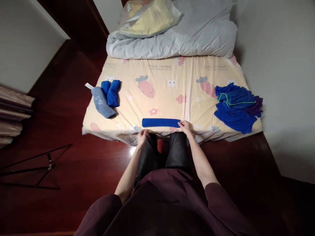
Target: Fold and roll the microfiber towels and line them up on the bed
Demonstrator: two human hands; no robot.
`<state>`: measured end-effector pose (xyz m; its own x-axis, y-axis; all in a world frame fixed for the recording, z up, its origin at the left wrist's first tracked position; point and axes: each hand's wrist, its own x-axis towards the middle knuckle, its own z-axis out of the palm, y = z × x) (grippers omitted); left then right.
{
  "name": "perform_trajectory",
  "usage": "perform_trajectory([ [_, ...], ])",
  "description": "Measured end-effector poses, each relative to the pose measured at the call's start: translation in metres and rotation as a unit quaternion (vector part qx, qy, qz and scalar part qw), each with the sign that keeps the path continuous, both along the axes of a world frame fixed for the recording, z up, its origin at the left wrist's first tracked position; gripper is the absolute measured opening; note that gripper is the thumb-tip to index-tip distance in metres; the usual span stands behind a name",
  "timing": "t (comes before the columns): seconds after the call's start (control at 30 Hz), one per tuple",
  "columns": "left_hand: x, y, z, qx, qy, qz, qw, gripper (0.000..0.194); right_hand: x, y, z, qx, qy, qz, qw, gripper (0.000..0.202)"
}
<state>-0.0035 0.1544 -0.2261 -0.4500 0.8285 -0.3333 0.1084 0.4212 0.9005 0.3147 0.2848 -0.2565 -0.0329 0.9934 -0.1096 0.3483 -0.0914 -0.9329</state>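
Against the right grip [185,127] lies blue cloth [160,123] (endwise).

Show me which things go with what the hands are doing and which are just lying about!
Probably in the job:
- folded blue strip, right hand at one end, left hand near the other
- bundled cloths, left
- crumpled cloths, right

Probably just lying about:
- grey quilt
- yellow bedding
- black stand
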Motion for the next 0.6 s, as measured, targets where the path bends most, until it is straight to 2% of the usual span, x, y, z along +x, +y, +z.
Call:
perform_trajectory([
  [0.1, 0.040, 0.001, 0.000, 0.003, -0.202, 0.008, 0.979, 0.035, -0.001, -0.001, 0.007, -0.010, 0.013, -0.007, 1.000, 0.045],
  [0.17, 0.060, 0.014, 0.003, 0.006, -0.332, 0.036, 0.943, 0.024, -0.001, -0.003, 0.014, -0.017, 0.013, -0.005, 1.000, 0.044],
  [0.23, 0.072, 0.030, 0.008, 0.007, -0.399, 0.067, 0.915, 0.014, -0.002, -0.005, 0.021, -0.020, 0.014, -0.005, 1.000, 0.043],
  [0.33, 0.076, 0.048, 0.014, 0.002, -0.432, 0.092, 0.897, 0.011, -0.003, -0.007, 0.032, -0.015, 0.015, -0.007, 1.000, 0.043],
  [0.5, 0.068, 0.063, 0.011, 0.040, -0.420, 0.116, 0.899, 0.046, -0.004, -0.010, 0.044, -0.016, 0.012, 0.000, 1.000, 0.044],
  [0.6, 0.063, 0.074, 0.010, 0.060, -0.392, 0.142, 0.907, 0.046, -0.003, -0.011, 0.049, -0.010, 0.003, 0.009, 1.000, 0.046],
])
